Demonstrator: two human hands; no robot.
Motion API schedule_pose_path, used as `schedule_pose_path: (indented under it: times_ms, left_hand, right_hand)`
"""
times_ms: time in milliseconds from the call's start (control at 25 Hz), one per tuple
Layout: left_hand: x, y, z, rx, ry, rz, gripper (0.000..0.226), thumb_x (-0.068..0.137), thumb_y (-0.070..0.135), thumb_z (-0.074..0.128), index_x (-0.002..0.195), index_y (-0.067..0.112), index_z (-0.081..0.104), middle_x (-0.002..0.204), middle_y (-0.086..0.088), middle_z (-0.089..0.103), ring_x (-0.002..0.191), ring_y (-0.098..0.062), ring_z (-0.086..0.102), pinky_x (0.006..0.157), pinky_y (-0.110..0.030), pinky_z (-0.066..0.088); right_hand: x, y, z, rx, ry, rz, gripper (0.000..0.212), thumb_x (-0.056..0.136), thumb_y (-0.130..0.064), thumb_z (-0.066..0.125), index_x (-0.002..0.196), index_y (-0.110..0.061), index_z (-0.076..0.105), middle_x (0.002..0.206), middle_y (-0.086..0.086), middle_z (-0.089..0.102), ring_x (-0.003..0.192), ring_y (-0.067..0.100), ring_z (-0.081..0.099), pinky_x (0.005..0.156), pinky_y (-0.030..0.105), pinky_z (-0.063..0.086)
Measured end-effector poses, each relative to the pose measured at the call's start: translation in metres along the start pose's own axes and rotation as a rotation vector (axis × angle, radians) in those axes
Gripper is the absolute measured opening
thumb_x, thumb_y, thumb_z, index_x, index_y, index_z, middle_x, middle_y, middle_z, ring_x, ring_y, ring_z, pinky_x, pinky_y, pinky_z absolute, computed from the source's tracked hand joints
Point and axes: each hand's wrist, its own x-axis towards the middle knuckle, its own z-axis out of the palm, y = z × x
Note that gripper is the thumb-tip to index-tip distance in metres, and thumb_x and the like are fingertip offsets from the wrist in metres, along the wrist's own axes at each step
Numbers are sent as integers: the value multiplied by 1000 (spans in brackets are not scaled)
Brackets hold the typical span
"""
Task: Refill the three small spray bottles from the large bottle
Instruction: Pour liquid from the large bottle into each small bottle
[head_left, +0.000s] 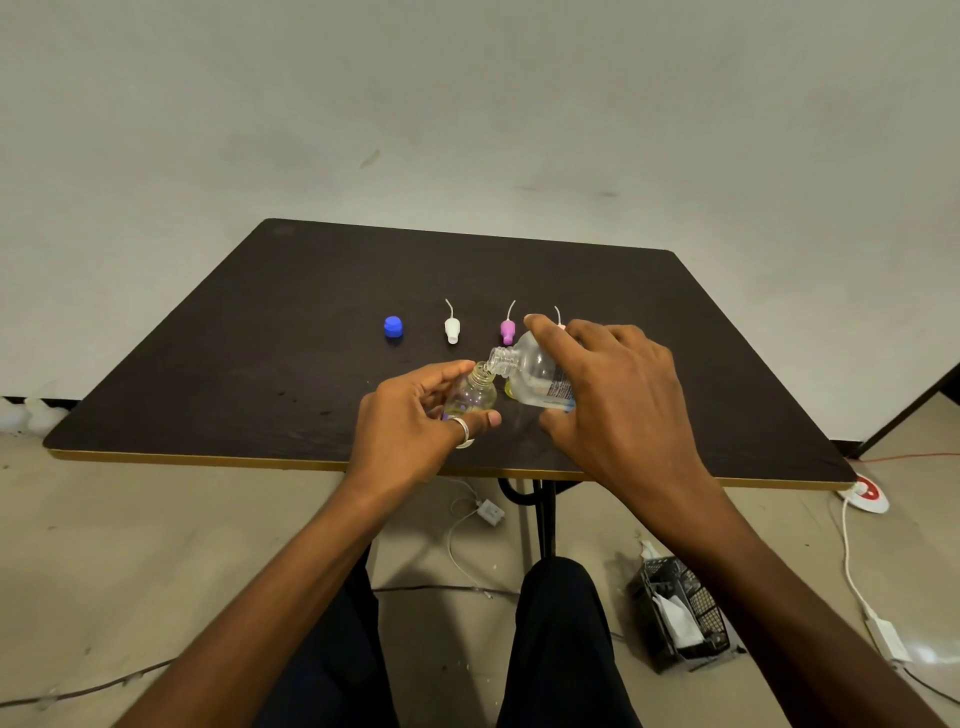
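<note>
**Narrow neck over narrow neck: a spill in waiting**

Our forearms (291, 571) reach in from the bottom edge to the near side of the counter (234, 364). The left hand (415, 415) has its fingers (439, 373) and thumb curled round a small spray bottle (475, 397), which is uncapped and leaning. The right hand (618, 395) wraps its fingers (545, 332) round the large bottle (537, 374), tipped so its mouth sits just above the small one's.

Both openings are narrow. We judge that a wobble of either wrist, or too steep a tilt, would send liquid down the outside and onto the counter. Pouring too long would overfill it.

Farther back lie a blue cap (393, 327), a white spray head (452, 328) and a pink spray head (507, 328). The right hand mostly hides a third.
</note>
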Motion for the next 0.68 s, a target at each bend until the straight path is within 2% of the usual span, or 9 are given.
schedule_pose_path:
  times_ms: [680]
  left_hand:
    - [0,-1,0,17,5,2,60,66,24,91,121,26,69,104,16,74,94,12,67,85,-8,51]
  right_hand:
    - [-1,0,1,-2,0,19,89,66,-37,85,142,-31,39,125,5,62,113,33,57,92,49,47]
